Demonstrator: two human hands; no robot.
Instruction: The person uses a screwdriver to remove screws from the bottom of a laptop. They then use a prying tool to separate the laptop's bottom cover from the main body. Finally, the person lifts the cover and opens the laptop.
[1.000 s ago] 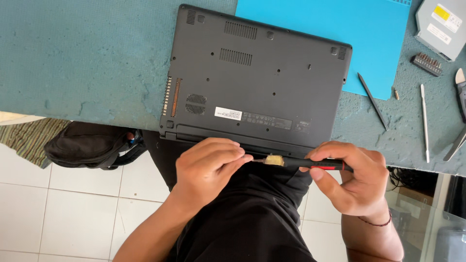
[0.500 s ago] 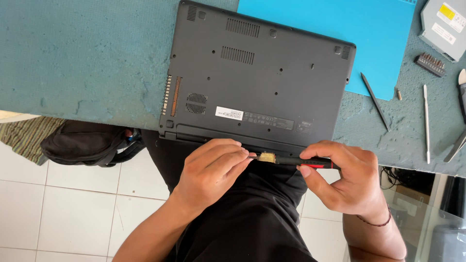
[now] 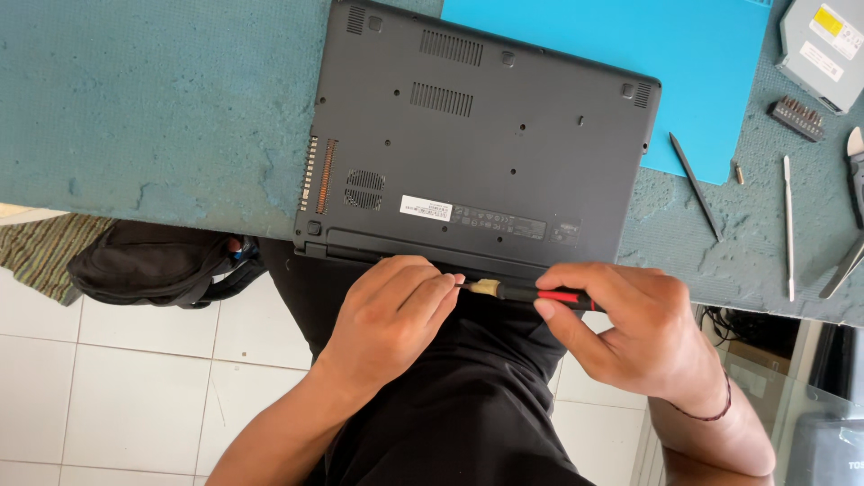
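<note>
While right hand [image 3: 643, 328] fingers clasp the screwdriver [image 3: 531, 293] (red-black handle), left hand [image 3: 396, 315] fingers pinch its tip.

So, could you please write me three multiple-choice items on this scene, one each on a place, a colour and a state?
1. Where does the blue mat lie?
A. under the laptop's far corner
B. on the floor
C. on the lap

2. What colours is the screwdriver handle?
A. green and white
B. black and red
C. all yellow

3. How does the laptop lie?
A. open
B. on edge
C. shut, underside up

Answers: 1 A, the laptop overlaps it on the table. 2 B, seen between right hand and left hand. 3 C, vents and label face up.
</note>
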